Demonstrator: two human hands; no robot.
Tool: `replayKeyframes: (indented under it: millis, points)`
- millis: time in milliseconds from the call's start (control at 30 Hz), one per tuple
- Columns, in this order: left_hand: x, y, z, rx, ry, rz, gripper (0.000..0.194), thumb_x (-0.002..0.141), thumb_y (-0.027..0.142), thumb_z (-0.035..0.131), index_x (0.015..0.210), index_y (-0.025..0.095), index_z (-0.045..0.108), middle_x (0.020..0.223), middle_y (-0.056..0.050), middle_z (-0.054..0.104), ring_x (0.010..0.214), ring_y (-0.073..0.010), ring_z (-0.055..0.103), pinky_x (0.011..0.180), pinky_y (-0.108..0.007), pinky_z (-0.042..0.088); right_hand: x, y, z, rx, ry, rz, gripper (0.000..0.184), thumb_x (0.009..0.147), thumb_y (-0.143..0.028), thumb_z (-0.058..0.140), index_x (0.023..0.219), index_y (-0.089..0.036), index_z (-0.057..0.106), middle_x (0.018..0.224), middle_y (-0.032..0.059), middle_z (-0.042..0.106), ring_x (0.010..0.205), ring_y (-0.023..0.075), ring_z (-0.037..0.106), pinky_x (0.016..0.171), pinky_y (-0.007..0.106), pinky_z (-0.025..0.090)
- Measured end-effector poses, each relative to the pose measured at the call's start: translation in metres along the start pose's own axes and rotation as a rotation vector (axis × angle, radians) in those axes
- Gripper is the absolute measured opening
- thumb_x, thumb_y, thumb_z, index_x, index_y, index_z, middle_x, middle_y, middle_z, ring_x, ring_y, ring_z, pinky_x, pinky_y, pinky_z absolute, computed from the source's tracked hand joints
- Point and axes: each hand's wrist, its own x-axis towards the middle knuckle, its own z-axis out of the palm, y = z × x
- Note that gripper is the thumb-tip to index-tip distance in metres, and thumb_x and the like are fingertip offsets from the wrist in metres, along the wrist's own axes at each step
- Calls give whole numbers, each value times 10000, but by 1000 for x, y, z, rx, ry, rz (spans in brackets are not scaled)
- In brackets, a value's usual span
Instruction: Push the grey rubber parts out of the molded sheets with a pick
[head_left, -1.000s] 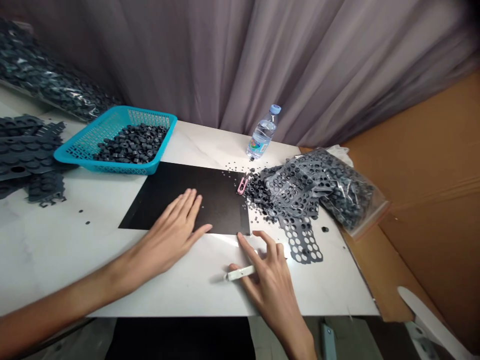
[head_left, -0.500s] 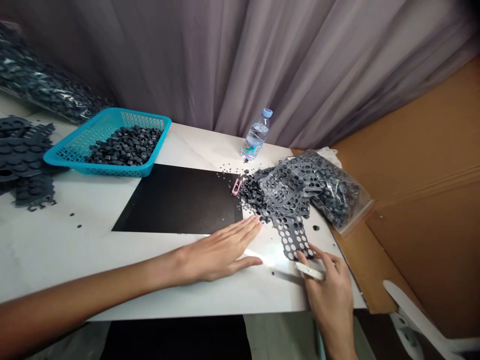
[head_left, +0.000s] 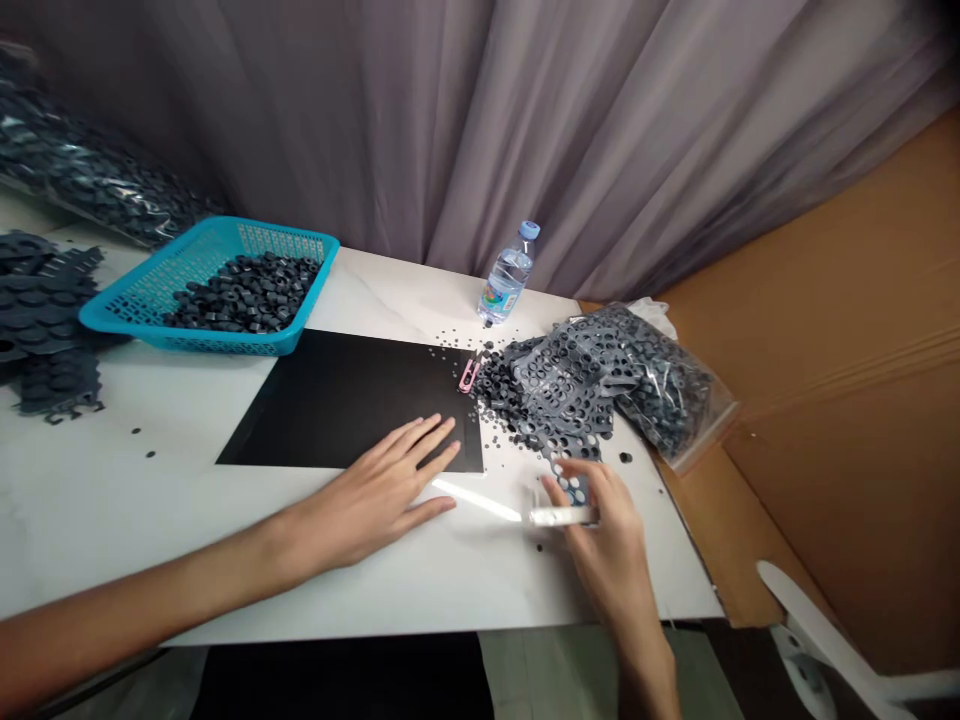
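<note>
My left hand [head_left: 386, 490] lies flat with its fingers spread, the fingertips over the front right part of a black sheet [head_left: 337, 400] on the white table. My right hand [head_left: 600, 505] is above the table to the right, holding a slim white tool [head_left: 559, 516] between thumb and fingers. The tool is blurred by motion, and I cannot make out its kind. Just behind the right hand, perforated dark grey sheets [head_left: 562, 375] lie in a heap, one partly hidden by that hand. Small dark pieces [head_left: 499, 390] are piled beside the heap, next to a pink-handled cutter [head_left: 469, 374].
A blue basket [head_left: 315, 290] with dark ring-like pieces stands at the back left, near dark sheets [head_left: 52, 310] and a large filled bag [head_left: 97, 180]. A water bottle [head_left: 506, 280] stands at the back. A filled clear bag [head_left: 675, 390] lies against a cardboard wall [head_left: 847, 350].
My left hand has slid left, from beside the black sheet onto its front right part. My right hand has moved left with the white tool, off the end of the perforated sheet.
</note>
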Motion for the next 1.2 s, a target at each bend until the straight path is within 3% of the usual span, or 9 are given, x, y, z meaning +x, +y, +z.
replayKeyframes:
  millis: [133, 233, 367, 533, 767, 1000, 1200]
  points:
    - [20, 9, -4, -41, 7, 129, 671, 1072, 604, 348, 1624, 223, 341, 1699, -82, 324, 1582, -259, 271, 1281, -404, 241, -25, 10, -18, 91, -346, -36, 157, 989, -418, 663, 1043, -274, 635, 1070, 45, 673, 1025, 257, 605, 845, 366, 482]
    - [26, 2, -14, -28, 21, 130, 677, 1083, 580, 344, 1638, 194, 298, 1698, -83, 328, 1577, -235, 281, 1286, -379, 221, -36, 11, -19, 143, -424, -30, 119, 1035, -378, 592, 990, -276, 634, 1036, 35, 674, 1002, 248, 591, 842, 362, 473]
    - [16, -17, -21, 28, 6, 9, 680, 1073, 604, 353, 1608, 184, 372, 1676, -112, 369, 1573, -265, 284, 1274, -413, 233, -34, 10, -11, 163, -386, -7, 166, 1056, -370, 554, 947, -269, 627, 968, 30, 665, 948, 243, 576, 820, 363, 462]
    - [7, -17, -10, 38, 10, 73, 582, 1072, 569, 404, 1566, 268, 460, 1706, -108, 301, 1576, -297, 274, 1269, -440, 239, -32, 18, -6, 137, -333, -92, 122, 1045, -340, 585, 957, -261, 613, 953, 25, 653, 911, 227, 578, 804, 355, 458]
    - [32, -5, -6, 5, 29, 182, 535, 1066, 553, 431, 1543, 316, 479, 1692, -87, 332, 1555, -291, 314, 1255, -445, 278, -35, 17, 2, -38, -312, -169, 192, 1080, -341, 494, 923, -249, 557, 913, 36, 618, 847, 217, 591, 745, 342, 480]
    - [24, -27, -19, -25, 46, 129, 542, 1078, 547, 397, 1518, 251, 509, 1577, -97, 495, 1503, -281, 381, 1241, -455, 298, 12, 13, 14, -188, -142, -188, 193, 1084, -354, 429, 975, -239, 538, 974, 87, 622, 917, 267, 568, 753, 390, 459]
    - [29, -8, -7, -82, 24, 170, 533, 1070, 514, 447, 1537, 256, 461, 1566, -112, 478, 1457, -305, 418, 1190, -459, 357, 42, 14, 24, -148, -78, -107, 220, 1080, -399, 454, 992, -238, 576, 998, 73, 653, 933, 258, 571, 757, 376, 444]
